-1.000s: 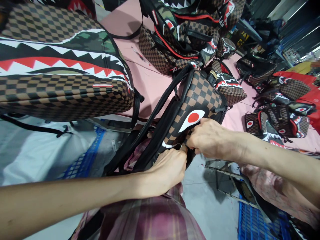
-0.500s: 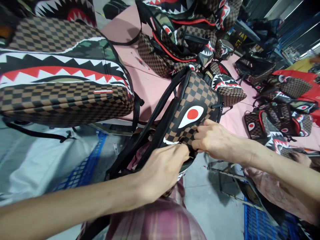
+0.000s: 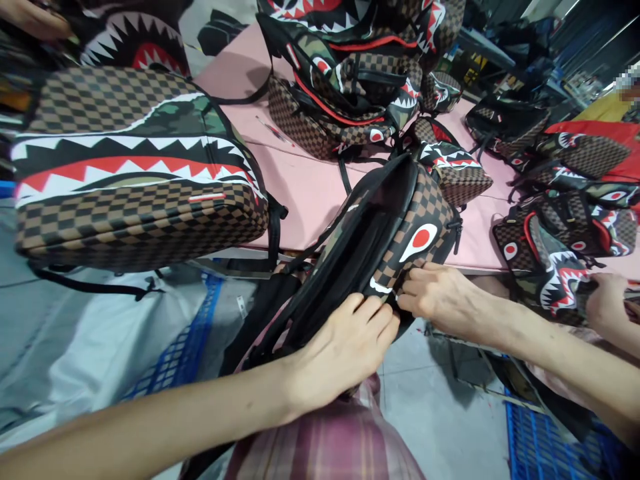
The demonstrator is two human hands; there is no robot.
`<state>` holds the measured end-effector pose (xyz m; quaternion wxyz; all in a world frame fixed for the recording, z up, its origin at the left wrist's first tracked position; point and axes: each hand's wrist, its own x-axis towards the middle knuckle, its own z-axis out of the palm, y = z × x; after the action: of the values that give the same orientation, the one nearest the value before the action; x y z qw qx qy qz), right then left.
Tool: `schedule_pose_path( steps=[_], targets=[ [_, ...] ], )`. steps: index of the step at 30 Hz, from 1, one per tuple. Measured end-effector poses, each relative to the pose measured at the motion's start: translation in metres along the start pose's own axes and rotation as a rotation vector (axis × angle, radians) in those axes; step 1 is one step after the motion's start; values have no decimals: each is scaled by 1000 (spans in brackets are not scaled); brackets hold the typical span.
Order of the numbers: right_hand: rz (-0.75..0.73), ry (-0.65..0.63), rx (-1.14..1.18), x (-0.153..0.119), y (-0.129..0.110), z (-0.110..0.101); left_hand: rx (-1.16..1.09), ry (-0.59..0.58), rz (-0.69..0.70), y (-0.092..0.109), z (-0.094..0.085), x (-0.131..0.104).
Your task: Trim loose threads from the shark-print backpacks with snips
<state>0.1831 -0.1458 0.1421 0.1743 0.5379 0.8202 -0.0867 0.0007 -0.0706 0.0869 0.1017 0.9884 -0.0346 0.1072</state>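
A brown-and-black checkered backpack (image 3: 426, 200) with a white-and-red eye print leans between my lap and the table edge. Its main opening gapes, showing the black lining. My left hand (image 3: 353, 343) is closed over the near part of the bag, its fingers curled on the material below the eye. Close beside it, my right hand (image 3: 437, 297) pinches the bag's front face. What exactly lies under the fingertips of both hands is hidden. A black zipper pull (image 3: 457, 237) hangs at the bag's far right side.
A large shark-mouth backpack (image 3: 140, 173) lies left on the pink table (image 3: 295, 193). More printed bags (image 3: 345, 87) are heaped at the back and right. Other people's hands (image 3: 607, 303) show at the right edge and upper left. Blue plastic baskets (image 3: 175, 347) stand below.
The backpack has turned and its opening has spread, so the dark inside now shows. My left hand has shifted slightly right and flattened over the bag; my right hand keeps its pinch.
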Motion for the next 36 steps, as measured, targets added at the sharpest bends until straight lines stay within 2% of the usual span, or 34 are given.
schedule_pose_path(
  steps=[3,8,10,11,13,16,19,23,27,31,33,36],
  targets=[
    [124,48,10,-7,-3,0,-49,-38,-38,-5,3,-2],
    [253,195,146,-2,-8,12,-25,-61,-216,-44,-12,-34],
    [346,344,251,6,-12,18,-79,-79,-262,-52,-15,-51],
    [344,437,306,11,-16,20,-131,-77,-274,-54,-15,-60],
    [219,569,369,23,-30,22,-232,-53,-261,-53,-12,-77],
    [4,539,283,42,-60,24,-276,-12,-257,-52,-13,-93],
    [16,454,223,55,-83,25,-245,-47,-210,-58,-26,-95],
    [35,445,299,59,-93,32,7,-125,-123,-70,-38,-89],
    [-39,510,313,55,-103,53,111,-90,-98,-70,-18,-92],
    [-96,480,274,54,-119,72,86,-98,-132,-63,6,-97],
    [-76,492,266,56,-124,77,60,-98,-147,-63,11,-101],
    [-32,591,291,60,-125,79,-29,6,-155,-62,15,-111]
  ],
)
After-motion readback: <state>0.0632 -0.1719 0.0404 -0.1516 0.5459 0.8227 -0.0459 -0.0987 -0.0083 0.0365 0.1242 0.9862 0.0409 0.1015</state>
